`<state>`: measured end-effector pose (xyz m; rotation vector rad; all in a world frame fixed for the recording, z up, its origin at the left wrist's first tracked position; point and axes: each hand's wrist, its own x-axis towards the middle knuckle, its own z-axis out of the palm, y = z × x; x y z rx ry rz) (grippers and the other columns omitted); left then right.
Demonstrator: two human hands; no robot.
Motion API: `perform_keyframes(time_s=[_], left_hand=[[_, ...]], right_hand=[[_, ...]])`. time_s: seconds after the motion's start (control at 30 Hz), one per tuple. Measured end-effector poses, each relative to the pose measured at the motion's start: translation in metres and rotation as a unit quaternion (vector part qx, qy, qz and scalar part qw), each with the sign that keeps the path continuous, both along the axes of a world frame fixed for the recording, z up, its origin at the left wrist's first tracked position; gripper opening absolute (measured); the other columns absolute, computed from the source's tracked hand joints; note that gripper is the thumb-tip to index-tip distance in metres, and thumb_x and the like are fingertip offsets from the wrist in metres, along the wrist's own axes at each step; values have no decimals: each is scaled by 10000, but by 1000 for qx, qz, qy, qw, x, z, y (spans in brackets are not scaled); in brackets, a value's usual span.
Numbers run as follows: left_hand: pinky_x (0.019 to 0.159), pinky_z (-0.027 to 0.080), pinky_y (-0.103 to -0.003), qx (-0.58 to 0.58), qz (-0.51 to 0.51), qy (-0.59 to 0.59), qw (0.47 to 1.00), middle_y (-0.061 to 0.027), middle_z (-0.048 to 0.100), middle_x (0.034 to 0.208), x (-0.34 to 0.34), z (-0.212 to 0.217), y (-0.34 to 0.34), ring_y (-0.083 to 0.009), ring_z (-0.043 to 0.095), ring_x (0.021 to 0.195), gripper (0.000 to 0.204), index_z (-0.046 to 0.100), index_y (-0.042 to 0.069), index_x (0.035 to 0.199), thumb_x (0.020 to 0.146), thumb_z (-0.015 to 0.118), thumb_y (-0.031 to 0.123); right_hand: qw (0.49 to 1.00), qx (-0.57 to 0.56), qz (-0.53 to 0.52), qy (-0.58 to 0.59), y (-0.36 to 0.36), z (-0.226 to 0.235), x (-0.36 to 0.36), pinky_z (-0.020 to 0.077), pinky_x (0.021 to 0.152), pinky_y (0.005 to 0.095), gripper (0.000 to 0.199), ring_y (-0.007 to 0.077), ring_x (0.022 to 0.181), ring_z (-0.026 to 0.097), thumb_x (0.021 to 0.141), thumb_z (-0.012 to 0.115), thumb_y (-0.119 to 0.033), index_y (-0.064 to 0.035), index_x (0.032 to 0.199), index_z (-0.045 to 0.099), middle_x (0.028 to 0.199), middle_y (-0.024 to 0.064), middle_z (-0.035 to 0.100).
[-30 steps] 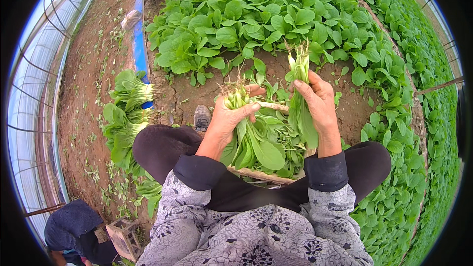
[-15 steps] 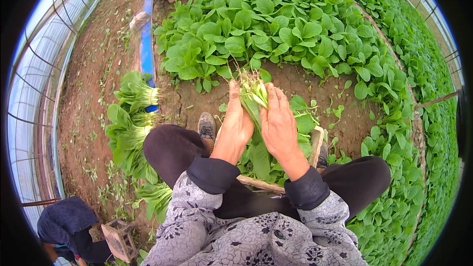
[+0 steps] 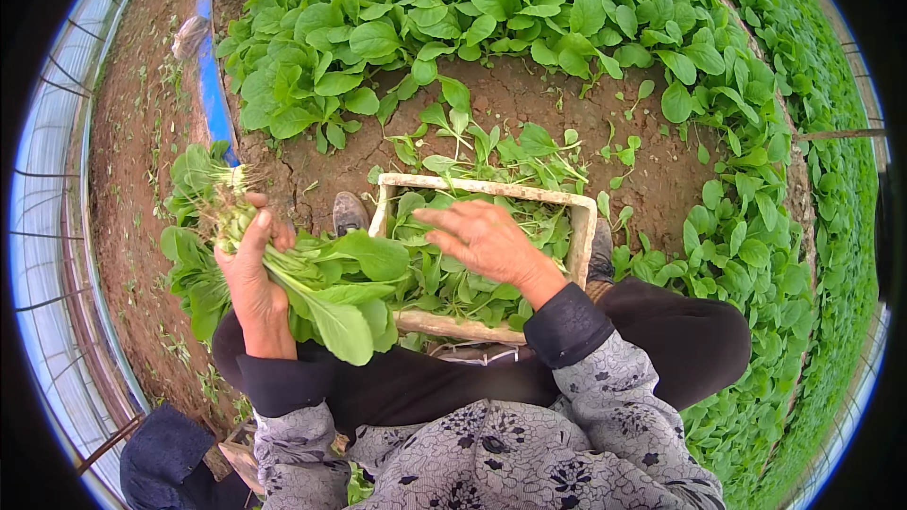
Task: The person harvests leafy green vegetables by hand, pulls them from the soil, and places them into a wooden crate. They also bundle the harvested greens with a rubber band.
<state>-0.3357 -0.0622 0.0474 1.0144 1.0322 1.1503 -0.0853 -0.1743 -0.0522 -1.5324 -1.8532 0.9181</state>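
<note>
Two hands: both over or beside the crate (image 3: 578, 227).
left hand (image 3: 250, 288): fist closed on a bunch (image 3: 326, 288) of greens, roots up, left of the crate, leaves drooping over its near-left corner.
right hand (image 3: 487, 244): flat, fingers spread, holding nothing, over the loose greens (image 3: 453, 283) in the crate.
risk 1: loose grip near the roots; stems could slip out, likely onto the pile (image 3: 194, 227) left of the crate.
risk 2: pressing down may bruise leaves.
risk 3: crate sits across the lap; a knee shift could tip it.

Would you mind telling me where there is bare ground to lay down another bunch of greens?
Bare soil lies between the crate and the leafy bed. The crate is full of leaves, and cut greens crowd the ground beside the left hand.
</note>
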Motion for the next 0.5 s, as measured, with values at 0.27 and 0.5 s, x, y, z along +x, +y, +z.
perform_keyframes(time_s=[0.27, 0.5], left_hand=[[615, 344, -253, -24, 2, 45, 999, 11, 424, 729, 2, -3, 22, -93, 394, 606, 417, 501, -4, 1176, 842, 701, 146], [590, 386, -230, -65, 2, -36, 997, 39, 412, 691, 36, 5, 27, -67, 430, 554, 474, 401, 39, 1105, 795, 748, 125]], right_hand=[[898, -265, -129, -328, 14, -193, 203, 530, 855, 474, 1030, 430, 976, 635, 745, 747, -487, -64, 1516, 210, 1314, 292, 484], [896, -198, 48, -394, -4, -216, 189, 560, 734, 400, 949, 394, 1049, 588, 824, 675, -503, -15, 1504, 225, 1212, 265, 517]])
